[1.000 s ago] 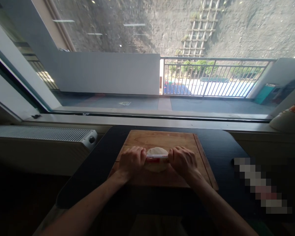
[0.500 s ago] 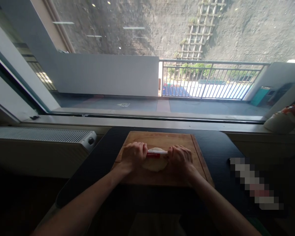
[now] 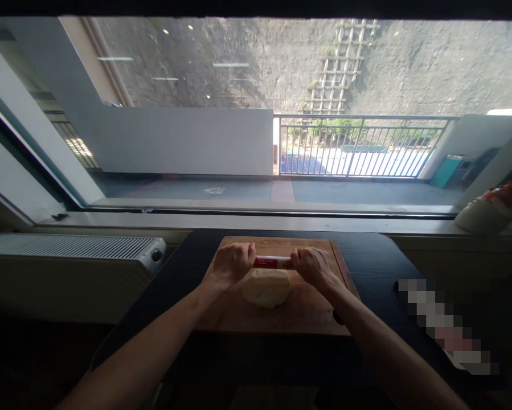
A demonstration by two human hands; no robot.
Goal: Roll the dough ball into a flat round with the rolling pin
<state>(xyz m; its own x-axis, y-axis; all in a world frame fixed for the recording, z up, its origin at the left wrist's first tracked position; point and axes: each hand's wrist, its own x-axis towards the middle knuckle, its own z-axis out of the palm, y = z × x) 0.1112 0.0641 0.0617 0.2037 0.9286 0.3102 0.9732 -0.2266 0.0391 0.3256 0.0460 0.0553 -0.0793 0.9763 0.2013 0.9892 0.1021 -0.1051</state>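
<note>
A rolling pin with a red label lies crosswise between my two fists. My left hand is wrapped round its left end, and my right hand grips the right end; both ends are hidden by the fingers. Just on the near side of the pin, a flattened round of pale dough rests on a wooden cutting board. The pin is at the dough's far edge; whether it still touches the dough I cannot tell.
The board sits on a black table against a window sill. A white radiator stands to the left. On the table's right side is a blurred-out object. A white item sits on the sill at the right.
Both hands have pushed the rolling pin away from me, off the middle of the dough to its far edge. More of the dough now shows. The view has tilted up slightly.
</note>
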